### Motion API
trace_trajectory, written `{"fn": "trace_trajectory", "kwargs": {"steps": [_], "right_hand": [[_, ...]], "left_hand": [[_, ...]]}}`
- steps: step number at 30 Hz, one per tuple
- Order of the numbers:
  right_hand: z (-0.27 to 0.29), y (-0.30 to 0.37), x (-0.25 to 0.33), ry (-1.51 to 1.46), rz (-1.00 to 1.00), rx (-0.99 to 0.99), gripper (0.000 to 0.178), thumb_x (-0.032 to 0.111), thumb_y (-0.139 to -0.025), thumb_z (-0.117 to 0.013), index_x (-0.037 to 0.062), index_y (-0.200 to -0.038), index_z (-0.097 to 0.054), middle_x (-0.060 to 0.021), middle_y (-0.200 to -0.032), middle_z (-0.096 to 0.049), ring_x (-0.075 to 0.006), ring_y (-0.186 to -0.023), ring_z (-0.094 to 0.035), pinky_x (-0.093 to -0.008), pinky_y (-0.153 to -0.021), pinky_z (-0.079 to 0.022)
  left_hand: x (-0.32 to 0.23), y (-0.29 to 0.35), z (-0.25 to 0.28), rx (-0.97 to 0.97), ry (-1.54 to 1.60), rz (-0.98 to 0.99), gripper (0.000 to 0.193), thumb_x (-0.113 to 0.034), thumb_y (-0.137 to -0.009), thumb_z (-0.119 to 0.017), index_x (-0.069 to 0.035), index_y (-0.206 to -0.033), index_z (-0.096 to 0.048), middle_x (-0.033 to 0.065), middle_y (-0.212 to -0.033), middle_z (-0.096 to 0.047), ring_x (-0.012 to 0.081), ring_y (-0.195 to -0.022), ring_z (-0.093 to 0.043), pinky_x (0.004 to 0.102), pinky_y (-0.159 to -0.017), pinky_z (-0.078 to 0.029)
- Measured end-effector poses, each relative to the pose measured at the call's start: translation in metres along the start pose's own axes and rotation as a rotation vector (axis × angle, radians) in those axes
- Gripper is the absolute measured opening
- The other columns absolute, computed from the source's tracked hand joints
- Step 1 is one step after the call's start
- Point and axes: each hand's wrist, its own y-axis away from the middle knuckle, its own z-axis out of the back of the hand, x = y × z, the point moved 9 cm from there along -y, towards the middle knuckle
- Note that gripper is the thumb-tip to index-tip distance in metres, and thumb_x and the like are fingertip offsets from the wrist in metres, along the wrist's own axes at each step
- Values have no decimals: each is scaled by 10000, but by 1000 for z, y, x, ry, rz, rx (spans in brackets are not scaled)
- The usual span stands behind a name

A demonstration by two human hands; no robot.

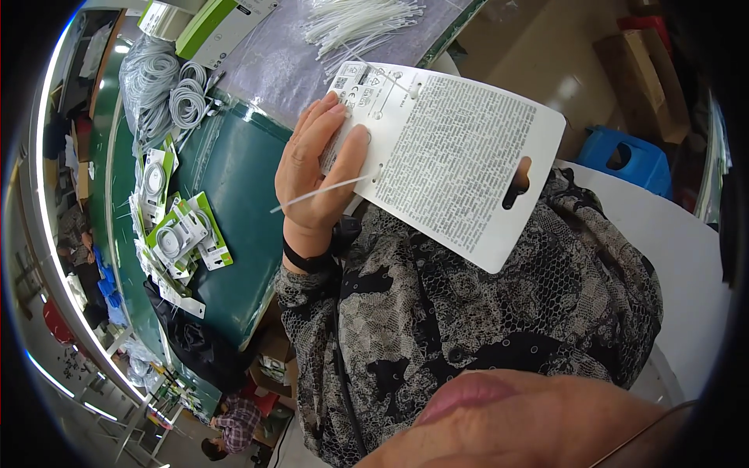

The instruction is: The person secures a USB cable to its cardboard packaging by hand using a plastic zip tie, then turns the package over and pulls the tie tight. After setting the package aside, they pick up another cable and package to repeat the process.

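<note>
My left hand grips the left end of a white retail hang card, thumb on the near face and fingers along its upper left edge. The card is tilted, with its densely printed back toward me and a hang slot at its right end. One white cable tie sticks out through a hole at its lower edge, and another thin cable tie passes through a hole near the upper edge. My right hand is hidden behind the card. Only a skin-toned patch shows through the slot, beside my right sleeve.
A pile of white cable ties lies on the table at the top. Coiled grey cables sit beside a green-and-white box. Packaged cables on cards are heaped on the green table. A blue stool stands at right.
</note>
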Motion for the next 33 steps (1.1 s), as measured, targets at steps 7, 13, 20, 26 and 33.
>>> {"fn": "trace_trajectory", "kwargs": {"steps": [7,13,20,26,33], "right_hand": [[8,-56,31,-165,-219,43,295,105,-796,-705,8,-1051,-596,-99,-981,-614,-229,-904,-610,-305,-729,-513],[6,-84,55,290,-16,35,214,-64,-738,-671,-28,-947,-641,-96,-856,-601,-214,-679,-578,-290,-618,-485],[-12,-82,56,567,112,150,249,-35,-707,-692,-15,-949,-637,-64,-764,-539,-201,-661,-538,-296,-583,-467],[-21,-85,54,625,79,206,305,-24,-682,-691,-6,-981,-629,-46,-762,-516,-198,-676,-525,-293,-585,-471],[-26,-81,51,643,63,226,312,-30,-685,-677,-4,-991,-623,-52,-782,-516,-205,-678,-525,-296,-593,-478]], "left_hand": [[26,20,-6,-195,264,329,275,40,-749,-701,16,-1015,-633,145,-1005,-641,245,-932,-651,317,-807,-535],[71,62,-16,-440,677,819,252,48,-834,-651,40,-1075,-576,81,-1025,-645,113,-879,-614,221,-713,-503],[72,65,-15,-442,591,849,260,60,-822,-659,36,-1065,-569,86,-1010,-649,105,-852,-610,217,-704,-494],[66,63,-12,-413,474,800,215,62,-809,-673,55,-1009,-593,90,-972,-658,100,-836,-604,216,-693,-494],[61,64,-9,-439,353,703,196,81,-781,-690,83,-958,-605,111,-936,-670,110,-797,-608,252,-692,-514]]}}
